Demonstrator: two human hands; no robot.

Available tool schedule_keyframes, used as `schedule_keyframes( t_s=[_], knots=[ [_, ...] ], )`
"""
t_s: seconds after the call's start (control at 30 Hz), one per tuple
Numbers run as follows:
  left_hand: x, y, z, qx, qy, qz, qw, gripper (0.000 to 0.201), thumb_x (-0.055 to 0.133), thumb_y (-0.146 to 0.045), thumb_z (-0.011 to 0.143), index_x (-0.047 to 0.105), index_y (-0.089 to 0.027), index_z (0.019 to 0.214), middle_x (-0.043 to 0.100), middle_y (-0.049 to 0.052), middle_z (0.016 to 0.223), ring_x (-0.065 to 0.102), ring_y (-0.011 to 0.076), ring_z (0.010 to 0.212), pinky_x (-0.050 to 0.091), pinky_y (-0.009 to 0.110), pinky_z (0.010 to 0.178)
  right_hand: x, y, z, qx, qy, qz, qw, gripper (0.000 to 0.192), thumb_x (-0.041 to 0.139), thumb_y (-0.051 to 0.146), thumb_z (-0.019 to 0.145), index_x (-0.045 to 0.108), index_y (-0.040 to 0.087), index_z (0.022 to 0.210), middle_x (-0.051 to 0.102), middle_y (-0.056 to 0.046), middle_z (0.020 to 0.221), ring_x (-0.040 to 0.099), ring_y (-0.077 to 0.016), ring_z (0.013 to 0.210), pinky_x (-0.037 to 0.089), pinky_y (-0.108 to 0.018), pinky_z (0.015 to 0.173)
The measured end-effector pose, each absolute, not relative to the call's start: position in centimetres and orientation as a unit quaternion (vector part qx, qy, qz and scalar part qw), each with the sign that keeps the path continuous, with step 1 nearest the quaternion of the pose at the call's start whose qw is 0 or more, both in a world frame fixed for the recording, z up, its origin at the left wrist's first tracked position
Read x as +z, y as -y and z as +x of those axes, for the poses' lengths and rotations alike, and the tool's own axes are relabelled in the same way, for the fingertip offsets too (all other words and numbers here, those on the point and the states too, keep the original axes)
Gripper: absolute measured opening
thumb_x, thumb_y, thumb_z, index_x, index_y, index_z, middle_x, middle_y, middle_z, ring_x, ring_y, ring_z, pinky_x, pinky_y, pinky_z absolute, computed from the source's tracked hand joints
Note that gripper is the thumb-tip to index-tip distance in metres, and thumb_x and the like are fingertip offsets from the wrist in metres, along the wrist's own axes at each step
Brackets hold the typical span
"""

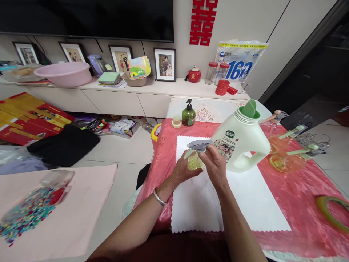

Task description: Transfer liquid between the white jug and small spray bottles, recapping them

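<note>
My left hand (183,170) wraps around a small clear spray bottle (194,161) with yellowish liquid, held above a white cloth (245,203). At the bottle's neck, my right hand (215,164) grips the grey trigger spray head (199,145). Just right of my hands stands a large pale green detergent jug (240,142), uncapped, with a green funnel (250,108) in its mouth.
The table carries a red cloth (300,203). A dark green pump bottle (188,113) and a small jar (176,122) stand at its far edge. Orange spray bottles (286,153) lie at right, a tape roll (331,211) near right. A low cabinet (117,98) lines the wall.
</note>
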State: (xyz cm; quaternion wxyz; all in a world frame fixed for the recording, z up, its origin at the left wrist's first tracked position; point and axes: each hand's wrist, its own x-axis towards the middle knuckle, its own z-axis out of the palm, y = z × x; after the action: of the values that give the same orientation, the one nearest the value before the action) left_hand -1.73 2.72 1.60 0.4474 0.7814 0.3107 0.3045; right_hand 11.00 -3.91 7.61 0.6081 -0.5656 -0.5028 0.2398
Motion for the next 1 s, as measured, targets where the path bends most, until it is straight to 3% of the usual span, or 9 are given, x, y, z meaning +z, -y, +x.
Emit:
schedule_keyframes(
  t_s=[0.17,0.43,0.63,0.8,1.0],
  knots=[
    [0.8,-3.1,-1.5,0.318,-0.304,0.787,0.433,0.067,0.085,-0.033,0.069,0.057,-0.025,0.129,0.066,0.008,0.123,0.06,0.0331,0.125,0.053,0.048,0.105,7.7,4.0,10.6,0.267,0.483,-0.558,0.62,0.031,0.065,0.048,0.093,0.062,0.019,0.103,0.065,-0.005,0.101,0.062,-0.0179,0.093,0.051,-0.031,0.086],
    [0.7,-3.4,-1.4,0.352,-0.271,0.785,0.433,0.063,0.086,-0.037,0.07,0.059,-0.025,0.126,0.068,0.008,0.125,0.063,0.0331,0.121,0.054,0.049,0.104,7.5,3.8,10.7,0.263,0.477,-0.553,0.631,0.03,0.069,0.045,0.091,0.067,0.019,0.105,0.065,-0.006,0.11,0.061,-0.0203,0.107,0.049,-0.035,0.098],
    [0.1,-2.9,-1.6,0.355,-0.312,0.749,0.464,0.083,0.091,-0.035,0.064,0.048,-0.021,0.134,0.062,0.012,0.135,0.062,0.0341,0.126,0.054,0.05,0.105,6.9,3.2,10.2,0.266,0.457,-0.54,0.655,0.038,0.072,0.045,0.087,0.062,0.018,0.112,0.064,-0.008,0.115,0.062,-0.0204,0.107,0.051,-0.036,0.099],
    [0.7,-2.6,-1.7,0.349,-0.315,0.738,0.484,0.078,0.089,-0.034,0.066,0.046,-0.022,0.13,0.063,0.012,0.134,0.064,0.0324,0.125,0.055,0.048,0.103,6.6,3.0,9.8,0.271,0.442,-0.543,0.66,0.043,0.073,0.046,0.086,0.057,0.018,0.114,0.064,-0.01,0.118,0.064,-0.0213,0.108,0.053,-0.038,0.099],
    [1.1,-2.6,-1.6,0.349,-0.316,0.735,0.488,0.076,0.089,-0.033,0.065,0.046,-0.021,0.127,0.063,0.013,0.133,0.064,0.0322,0.124,0.055,0.047,0.102,6.8,3.4,10.0,0.262,0.467,-0.551,0.64,0.036,0.072,0.046,0.089,0.065,0.019,0.111,0.067,-0.007,0.113,0.064,-0.0215,0.107,0.05,-0.038,0.1]
  ],
)
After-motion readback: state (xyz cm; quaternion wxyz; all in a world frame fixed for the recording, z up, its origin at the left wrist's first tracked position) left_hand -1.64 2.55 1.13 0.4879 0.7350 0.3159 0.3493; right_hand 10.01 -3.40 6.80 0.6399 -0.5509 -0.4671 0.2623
